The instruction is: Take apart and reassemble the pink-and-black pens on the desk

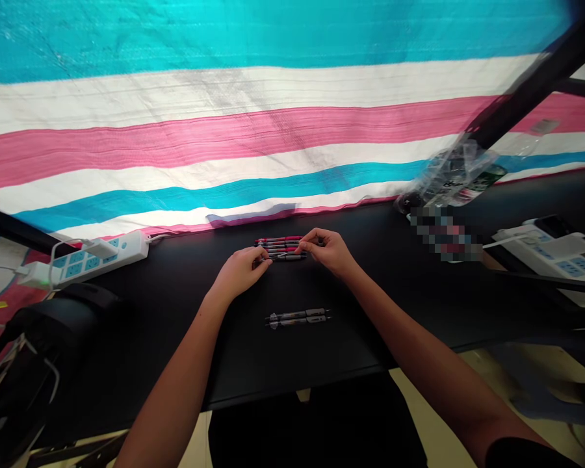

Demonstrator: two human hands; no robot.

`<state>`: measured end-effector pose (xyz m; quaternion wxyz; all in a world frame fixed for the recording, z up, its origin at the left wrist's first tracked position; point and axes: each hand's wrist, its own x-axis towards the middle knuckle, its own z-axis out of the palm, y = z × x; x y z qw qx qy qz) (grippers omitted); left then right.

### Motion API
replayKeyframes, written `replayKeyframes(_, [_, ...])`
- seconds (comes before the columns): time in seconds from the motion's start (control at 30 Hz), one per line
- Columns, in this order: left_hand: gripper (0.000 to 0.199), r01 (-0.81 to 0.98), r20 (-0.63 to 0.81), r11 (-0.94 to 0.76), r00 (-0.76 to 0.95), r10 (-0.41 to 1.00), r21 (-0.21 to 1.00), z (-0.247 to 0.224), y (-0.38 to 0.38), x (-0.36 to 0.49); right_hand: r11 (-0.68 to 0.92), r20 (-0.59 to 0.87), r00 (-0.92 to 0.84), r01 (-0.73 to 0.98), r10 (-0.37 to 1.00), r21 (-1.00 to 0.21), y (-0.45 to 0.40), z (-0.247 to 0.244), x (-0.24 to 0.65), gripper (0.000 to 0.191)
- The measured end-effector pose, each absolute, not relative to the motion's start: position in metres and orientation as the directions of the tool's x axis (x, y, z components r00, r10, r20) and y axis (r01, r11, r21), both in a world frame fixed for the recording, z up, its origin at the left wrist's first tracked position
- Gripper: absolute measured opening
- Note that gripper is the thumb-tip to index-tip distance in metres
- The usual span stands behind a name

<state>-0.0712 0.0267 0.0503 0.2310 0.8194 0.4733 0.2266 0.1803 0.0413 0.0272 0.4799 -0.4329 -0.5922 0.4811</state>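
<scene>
Several pens (279, 245), some with red parts and some grey, lie side by side on the black table (175, 338). At the left end of this row is my left hand (246, 268), its thumb and fingers pinched on the end of a grey pen (290, 257). My right hand (324, 249) is at the row's right end, thumb and forefinger pressed together; what is between them is too small to make out. Nearer the table's front edge, two grey-and-clear pens (298, 318) rest parallel to each other.
A white power strip (134, 247) with plugs stands at the back left, beside a black object (85, 312). Back right are a clear plastic bag (455, 172) and another power strip (548, 250). Striped sheeting (273, 136) hangs behind the table.
</scene>
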Motion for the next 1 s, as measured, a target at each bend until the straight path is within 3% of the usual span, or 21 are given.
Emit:
replayKeyframes(0.47, [0.012,0.669,0.153,-0.443,0.447,0.882,0.597,0.05,0.027,-0.072,0.067,0.074,-0.217,-0.042,0.973,-0.997,0.041,0.029,0.18,0.041])
replayKeyframes(1.0, [0.013,0.667,0.17,-0.458,0.451,0.876,0.587,0.047,0.028,-0.072,-0.039,0.005,-0.241,-0.177,0.971,-0.983,0.035,0.042,0.179,0.04])
